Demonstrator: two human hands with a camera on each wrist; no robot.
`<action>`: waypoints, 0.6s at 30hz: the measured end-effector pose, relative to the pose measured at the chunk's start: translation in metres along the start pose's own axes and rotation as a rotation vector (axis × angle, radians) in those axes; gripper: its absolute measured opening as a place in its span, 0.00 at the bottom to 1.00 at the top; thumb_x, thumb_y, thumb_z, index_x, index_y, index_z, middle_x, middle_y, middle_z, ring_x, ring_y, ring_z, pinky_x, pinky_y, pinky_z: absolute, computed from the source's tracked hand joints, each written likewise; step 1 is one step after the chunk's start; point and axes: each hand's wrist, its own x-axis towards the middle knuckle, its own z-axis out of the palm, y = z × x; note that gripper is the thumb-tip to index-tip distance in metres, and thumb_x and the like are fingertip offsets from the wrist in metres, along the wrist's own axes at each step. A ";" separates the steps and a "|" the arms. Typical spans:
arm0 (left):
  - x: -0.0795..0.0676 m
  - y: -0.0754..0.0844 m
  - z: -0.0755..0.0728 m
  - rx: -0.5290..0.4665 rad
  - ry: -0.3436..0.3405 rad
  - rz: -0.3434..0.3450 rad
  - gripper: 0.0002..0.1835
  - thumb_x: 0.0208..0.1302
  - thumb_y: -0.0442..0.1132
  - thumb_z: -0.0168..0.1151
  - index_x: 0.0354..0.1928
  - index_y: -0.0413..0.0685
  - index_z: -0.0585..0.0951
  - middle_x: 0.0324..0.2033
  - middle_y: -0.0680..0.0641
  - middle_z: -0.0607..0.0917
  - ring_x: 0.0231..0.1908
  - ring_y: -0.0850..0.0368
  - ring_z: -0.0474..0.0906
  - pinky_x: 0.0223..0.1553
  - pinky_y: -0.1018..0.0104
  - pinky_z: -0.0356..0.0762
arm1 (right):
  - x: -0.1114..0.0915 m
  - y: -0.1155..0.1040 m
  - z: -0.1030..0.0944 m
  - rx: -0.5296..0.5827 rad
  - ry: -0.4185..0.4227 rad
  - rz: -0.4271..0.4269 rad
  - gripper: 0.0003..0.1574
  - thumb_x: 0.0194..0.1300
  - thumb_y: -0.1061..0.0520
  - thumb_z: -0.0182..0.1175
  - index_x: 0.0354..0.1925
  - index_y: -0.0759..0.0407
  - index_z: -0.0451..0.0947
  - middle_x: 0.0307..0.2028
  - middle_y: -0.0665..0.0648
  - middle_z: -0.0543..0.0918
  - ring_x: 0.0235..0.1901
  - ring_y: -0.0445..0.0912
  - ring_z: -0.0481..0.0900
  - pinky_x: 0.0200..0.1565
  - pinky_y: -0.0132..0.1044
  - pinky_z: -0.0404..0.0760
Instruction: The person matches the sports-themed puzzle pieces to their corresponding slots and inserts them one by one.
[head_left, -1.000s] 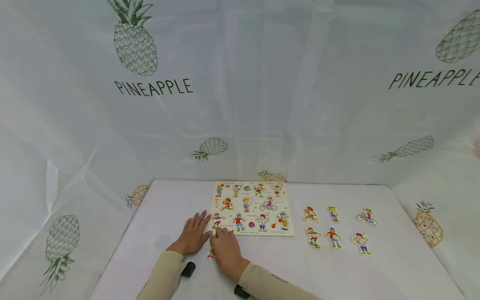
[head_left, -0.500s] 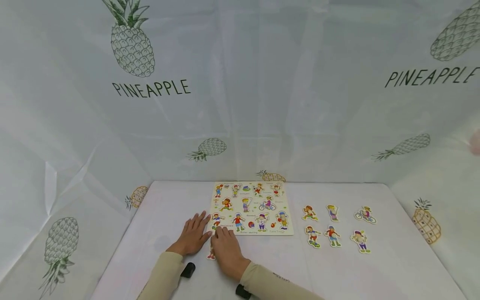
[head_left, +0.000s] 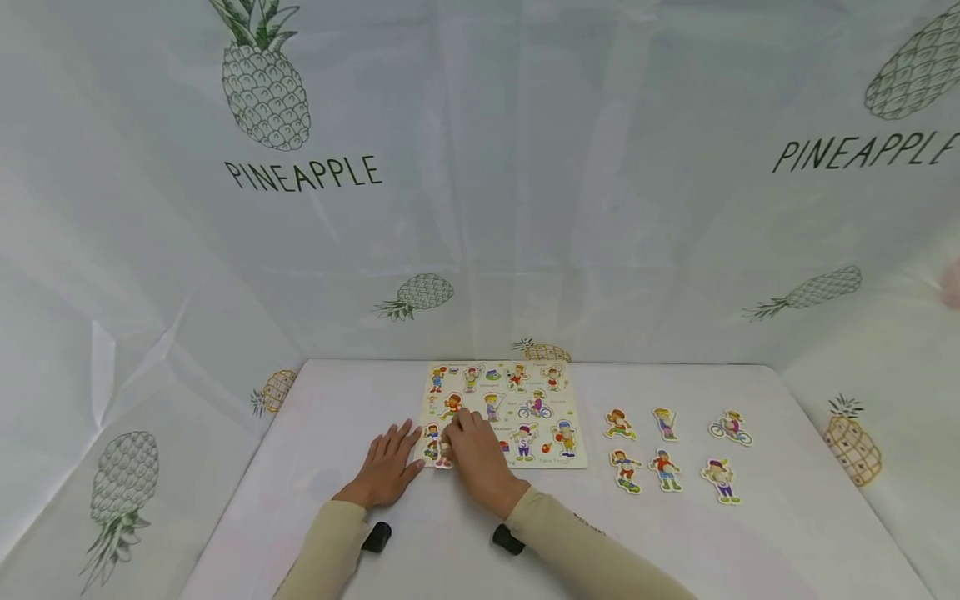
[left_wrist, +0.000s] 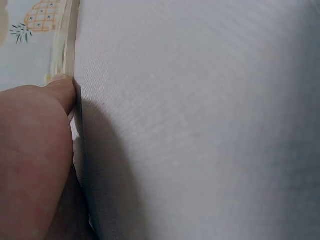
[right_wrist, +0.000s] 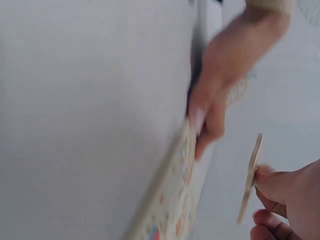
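Note:
My right hand [head_left: 480, 461] pinches a thin wooden puzzle piece [right_wrist: 250, 180] between thumb and fingers. In the right wrist view the piece is seen edge-on, apart from the board; in the head view it overlaps the lower left of the puzzle board [head_left: 558, 422], largely covered by the hand. Colourful sports figures and small printed words cover the pale board. My left hand [head_left: 384, 467] rests with straight, spread fingers at the board's left edge. Its thumb [left_wrist: 62, 92] touches the board's side [left_wrist: 71, 40] in the left wrist view.
Right of the board, several loose figure pieces lie in two rows, among them a runner [head_left: 619, 424], a cyclist [head_left: 731, 428] and a skateboarder [head_left: 626, 472]. The white table [head_left: 817, 517] is backed by a pineapple-print curtain [head_left: 555, 208].
My right hand has moved up and right from the board's front edge, lifting the puzzle piece off the table to over the lower left of the board. My left hand has stayed put.

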 end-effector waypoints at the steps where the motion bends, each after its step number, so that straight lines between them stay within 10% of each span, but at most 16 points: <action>1: 0.000 0.000 0.000 0.000 0.003 0.002 0.34 0.82 0.48 0.53 0.80 0.37 0.61 0.82 0.32 0.55 0.80 0.26 0.45 0.77 0.27 0.42 | 0.004 0.004 -0.002 0.000 0.007 0.003 0.07 0.73 0.52 0.68 0.41 0.54 0.82 0.45 0.53 0.76 0.44 0.46 0.74 0.49 0.39 0.79; 18: 0.001 -0.001 0.002 0.016 0.034 0.016 0.34 0.81 0.47 0.55 0.79 0.37 0.63 0.81 0.32 0.57 0.80 0.26 0.48 0.77 0.28 0.45 | 0.072 0.056 0.013 -0.001 0.069 -0.060 0.05 0.77 0.58 0.64 0.42 0.58 0.83 0.41 0.57 0.76 0.41 0.50 0.75 0.46 0.44 0.81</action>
